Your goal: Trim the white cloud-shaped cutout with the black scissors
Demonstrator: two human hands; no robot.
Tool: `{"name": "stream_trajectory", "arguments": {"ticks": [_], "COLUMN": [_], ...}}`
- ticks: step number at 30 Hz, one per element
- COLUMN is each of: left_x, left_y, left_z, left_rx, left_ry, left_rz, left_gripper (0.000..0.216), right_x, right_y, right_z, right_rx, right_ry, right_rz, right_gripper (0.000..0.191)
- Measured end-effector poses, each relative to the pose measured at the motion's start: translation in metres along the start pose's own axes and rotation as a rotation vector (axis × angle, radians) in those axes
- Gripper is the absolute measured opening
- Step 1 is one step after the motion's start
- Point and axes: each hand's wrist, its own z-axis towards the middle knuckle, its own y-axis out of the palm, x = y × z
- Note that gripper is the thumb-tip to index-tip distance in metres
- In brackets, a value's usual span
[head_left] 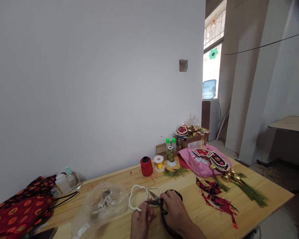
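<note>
My right hand (173, 209) grips black-handled scissors (156, 200) with the blades pointing left. My left hand (141, 219) pinches the near edge of a white flower-shaped frame (137, 195) lying on the wooden table (264, 196). A smaller white frame (154, 191) touches the big one on its right, and the scissor blades lie across it. What sits between the blades is too small to tell.
A clear plastic bag (99, 205) lies left of the frames. Red patterned cloth (20, 207) and small bottles (64, 181) sit at far left. Thread spools (146, 166) stand behind. Pink cloth (201, 162), green tassels (249, 191) and red cut-outs (218, 199) fill the right side.
</note>
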Motion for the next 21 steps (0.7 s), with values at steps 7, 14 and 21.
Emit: {"name": "stream_trajectory", "arguments": {"ticks": [7,14,21], "left_x": [0.002,0.005,0.005], "left_y": [0.005,0.004,0.005], "left_z": [-0.005,-0.007,-0.003], "left_rx": [-0.019,0.004,0.003], "left_ry": [0.013,-0.023,-0.013], "left_rz": [0.074,0.011,0.011], "left_gripper": [0.039,0.039,0.042], "right_x": [-0.004,-0.007,-0.008], "right_y": [0.002,0.004,0.013], "right_z": [0.002,0.004,0.006], "right_rx": [-0.053,-0.051,0.003], "right_ry": [0.039,0.06,0.095], "right_rz": [-0.131,-0.165,-0.246], "right_gripper": [0.024,0.025,0.019]}}
